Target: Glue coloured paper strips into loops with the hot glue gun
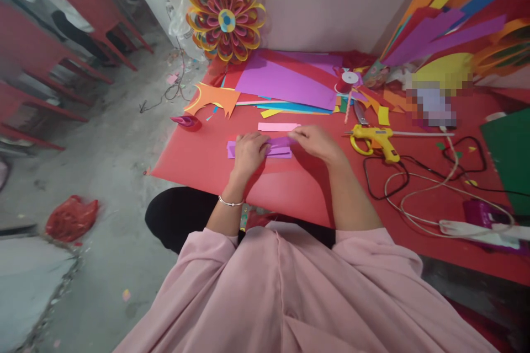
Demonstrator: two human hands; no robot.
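Purple paper strips (pixel 279 151) lie in a loose stack on the red-covered table (pixel 199 157) in front of me. My left hand (pixel 250 150) rests over them, its curled fingers and thumb closed on a purple strip. The right end of that raised strip (pixel 281 142) is pinched between the thumb and fingers of my right hand (pixel 313 142). Just beyond my hands lie light pink paper strips (pixel 276 127). To the left, a small pink and dark red rolled paper petal (pixel 185 121) sits near the table edge.
A yellow glue gun (pixel 379 140) with tangled cords lies to the right, beside scissors (pixel 360 113) and a thread spool (pixel 346 81). Behind are purple sheets (pixel 285 77), orange scraps (pixel 215 98) and a paper flower (pixel 227 21). Red chairs (pixel 85 0) stand left.
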